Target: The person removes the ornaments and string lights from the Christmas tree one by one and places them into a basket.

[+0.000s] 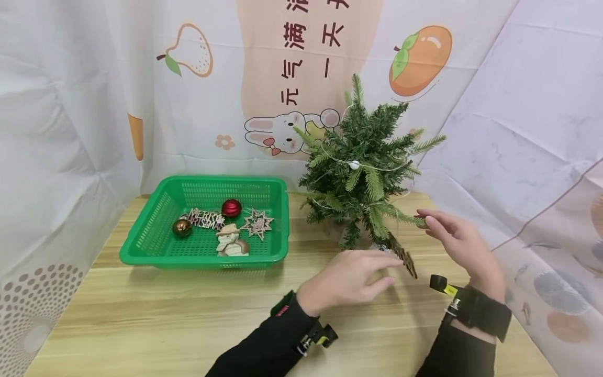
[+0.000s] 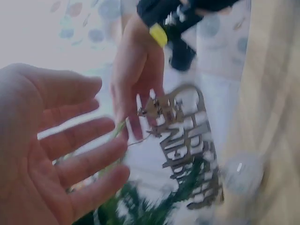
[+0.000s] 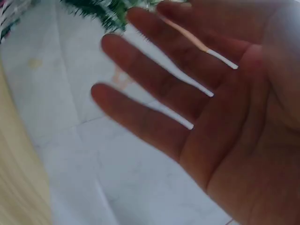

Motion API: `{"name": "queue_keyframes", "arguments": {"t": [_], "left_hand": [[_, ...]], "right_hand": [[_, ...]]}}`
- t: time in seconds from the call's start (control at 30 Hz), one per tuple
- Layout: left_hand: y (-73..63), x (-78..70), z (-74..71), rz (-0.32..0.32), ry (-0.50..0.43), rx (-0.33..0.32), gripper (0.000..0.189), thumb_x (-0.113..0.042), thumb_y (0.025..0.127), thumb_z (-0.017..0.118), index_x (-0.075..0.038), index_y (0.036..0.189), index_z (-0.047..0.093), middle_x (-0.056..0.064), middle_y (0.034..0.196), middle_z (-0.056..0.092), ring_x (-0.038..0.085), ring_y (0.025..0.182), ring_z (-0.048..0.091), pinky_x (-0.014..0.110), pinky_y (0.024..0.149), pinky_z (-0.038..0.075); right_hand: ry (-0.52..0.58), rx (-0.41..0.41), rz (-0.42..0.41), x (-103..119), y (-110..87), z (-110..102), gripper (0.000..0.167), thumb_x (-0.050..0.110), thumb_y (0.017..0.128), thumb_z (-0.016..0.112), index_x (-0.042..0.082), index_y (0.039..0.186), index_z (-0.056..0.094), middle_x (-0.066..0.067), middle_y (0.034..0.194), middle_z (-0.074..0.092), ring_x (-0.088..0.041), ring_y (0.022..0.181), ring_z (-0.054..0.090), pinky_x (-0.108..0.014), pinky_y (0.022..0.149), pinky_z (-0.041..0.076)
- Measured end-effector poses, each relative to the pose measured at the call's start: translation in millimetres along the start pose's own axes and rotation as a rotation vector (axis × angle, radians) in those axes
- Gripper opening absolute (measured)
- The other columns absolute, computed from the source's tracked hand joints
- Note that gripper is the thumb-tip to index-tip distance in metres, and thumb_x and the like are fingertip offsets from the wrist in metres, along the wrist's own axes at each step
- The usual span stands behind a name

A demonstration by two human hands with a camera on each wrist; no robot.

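- Pale cloth (image 1: pixel 94 104) hangs behind and at both sides, printed with fruit, dark characters and a white rabbit (image 1: pixel 282 131); before it lies a wood-grained surface (image 1: pixel 141 309).
- On the left of the surface stands a green basket (image 1: pixel 204 260); in it lie a red bauble (image 1: pixel 231 208), a brown bauble (image 1: pixel 181 228), a lettered sign (image 1: pixel 207 220), a pointed star (image 1: pixel 257 224) and a figure in a hat (image 1: pixel 231 242).
- On the right, near the back cloth, a small green tree (image 1: pixel 363 157) stands upright; a thin wire (image 1: pixel 391 170) and a white ball (image 1: pixel 354 165) show among its branches.
- Low on the tree's right side is a brown openwork ornament (image 1: pixel 402 256), slanting beneath the branches; the left wrist view shows its cut-out letters, and a thin cord (image 2: pixel 138 142) running from it towards the right hand.
- The right hand (image 1: pixel 454 241) pinches a branch tip (image 1: pixel 414 219) between thumb and forefinger; its other fingers lie nearly straight, with gaps between them.
- The left hand (image 1: pixel 350 277) is just beside the ornament, its fingers extended, spread and holding nothing; whether they touch the ornament, I cannot tell.
- Black sleeves (image 1: pixel 264 345) cover both forearms; a pale round thing (image 2: pixel 243 173) near the ornament is too blurred to name.
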State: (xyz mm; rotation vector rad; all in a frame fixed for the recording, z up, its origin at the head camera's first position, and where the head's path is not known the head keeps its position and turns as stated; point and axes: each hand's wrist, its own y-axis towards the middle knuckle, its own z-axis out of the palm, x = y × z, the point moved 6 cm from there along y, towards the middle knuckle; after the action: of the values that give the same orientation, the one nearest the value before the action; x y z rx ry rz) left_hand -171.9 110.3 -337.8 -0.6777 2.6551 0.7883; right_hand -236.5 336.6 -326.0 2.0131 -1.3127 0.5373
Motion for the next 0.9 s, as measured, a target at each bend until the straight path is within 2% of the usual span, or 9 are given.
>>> {"name": "queue_keyframes", "arguments": {"t": [0.13, 0.3, 0.43, 0.5, 0.53, 0.6, 0.67, 0.73, 0.9], "left_hand": [[9.8, -3.4, 15.1, -0.067, 0.042, -0.084, 0.042, -0.03, 0.105, 0.057, -0.004, 0.138, 0.061, 0.011, 0.139, 0.061, 0.013, 0.113, 0.067, 0.012, 0.084, 0.05], [13.5, -3.0, 27.6, -0.159, 0.03, -0.159, 0.047, -0.032, 0.106, 0.055, 0.0, 0.139, 0.058, 0.017, 0.141, 0.058, 0.022, 0.127, 0.058, 0.024, 0.101, 0.045], [12.8, -0.3, 36.7, -0.203, -0.007, -0.148, 0.051, -0.034, 0.105, 0.056, 0.0, 0.143, 0.054, 0.018, 0.146, 0.053, 0.007, 0.078, 0.07, 0.013, 0.079, 0.053], [12.8, 0.8, 40.7, -0.219, -0.004, -0.142, 0.053, -0.035, 0.104, 0.057, -0.001, 0.145, 0.052, 0.017, 0.148, 0.052, 0.004, 0.072, 0.068, 0.011, 0.074, 0.052], [12.8, 1.4, 42.9, -0.227, -0.007, -0.134, 0.055, -0.036, 0.104, 0.057, -0.002, 0.147, 0.05, 0.016, 0.149, 0.05, 0.004, 0.074, 0.067, 0.012, 0.075, 0.052], [13.3, 2.1, 46.5, -0.244, -0.002, -0.122, 0.059, -0.037, 0.104, 0.056, -0.002, 0.15, 0.046, 0.014, 0.152, 0.048, 0.011, 0.099, 0.07, 0.017, 0.082, 0.054], [13.7, 3.3, 49.0, -0.265, 0.012, -0.113, 0.062, -0.04, 0.104, 0.055, -0.003, 0.152, 0.043, 0.012, 0.154, 0.046, 0.019, 0.121, 0.062, 0.025, 0.095, 0.051], [14.4, 5.3, 50.5, -0.287, 0.003, -0.104, 0.064, -0.041, 0.104, 0.054, -0.003, 0.154, 0.04, 0.012, 0.155, 0.044, 0.021, 0.126, 0.059, 0.028, 0.098, 0.05], [15.4, 9.4, 52.1, -0.314, -0.001, -0.086, 0.066, -0.042, 0.105, 0.053, -0.004, 0.155, 0.037, 0.01, 0.157, 0.042, 0.02, 0.131, 0.054, 0.03, 0.102, 0.048]], "right_hand": [[0.145, 0.009, 0.059, -18.9, 2.4, 5.3, 0.041, 0.019, 0.111, 0.043, -0.006, 0.143, 0.052, -0.011, 0.132, 0.064, 0.0, 0.106, 0.064, -0.016, 0.089, 0.051], [0.046, 0.113, 0.107, -33.6, 9.1, 18.1, 0.041, 0.018, 0.108, 0.052, -0.001, 0.144, 0.052, -0.022, 0.135, 0.06, -0.013, 0.107, 0.066, -0.027, 0.09, 0.054], [0.006, 0.235, 0.221, -45.5, 13.3, 33.5, 0.045, 0.033, 0.106, 0.055, -0.002, 0.133, 0.061, -0.022, 0.113, 0.069, -0.027, 0.091, 0.067, -0.048, 0.088, 0.053], [0.03, 0.278, 0.282, -50.7, 13.5, 41.4, 0.048, 0.039, 0.106, 0.055, -0.003, 0.124, 0.066, -0.018, 0.091, 0.068, -0.024, 0.074, 0.062, -0.05, 0.08, 0.053], [0.03, 0.289, 0.288, -51.7, 14.0, 44.9, 0.048, 0.041, 0.106, 0.054, -0.002, 0.126, 0.066, -0.017, 0.093, 0.068, -0.023, 0.074, 0.061, -0.049, 0.082, 0.052], [0.019, 0.308, 0.271, -53.5, 15.0, 51.5, 0.048, 0.04, 0.106, 0.054, 0.0, 0.128, 0.066, -0.018, 0.096, 0.069, -0.025, 0.077, 0.063, -0.051, 0.084, 0.051], [0.004, 0.316, 0.219, -52.8, 16.5, 56.4, 0.047, 0.036, 0.107, 0.053, -0.001, 0.134, 0.062, -0.022, 0.113, 0.069, -0.032, 0.097, 0.067, -0.058, 0.091, 0.05], [-0.002, 0.323, 0.175, -51.9, 17.5, 60.0, 0.048, 0.032, 0.107, 0.053, -0.002, 0.141, 0.056, -0.024, 0.135, 0.061, -0.043, 0.121, 0.059, -0.065, 0.101, 0.042], [0.058, 0.334, 0.163, -54.5, 19.8, 66.1, 0.051, 0.03, 0.106, 0.054, -0.001, 0.146, 0.05, -0.027, 0.143, 0.052, -0.048, 0.13, 0.05, -0.068, 0.103, 0.037]]}}
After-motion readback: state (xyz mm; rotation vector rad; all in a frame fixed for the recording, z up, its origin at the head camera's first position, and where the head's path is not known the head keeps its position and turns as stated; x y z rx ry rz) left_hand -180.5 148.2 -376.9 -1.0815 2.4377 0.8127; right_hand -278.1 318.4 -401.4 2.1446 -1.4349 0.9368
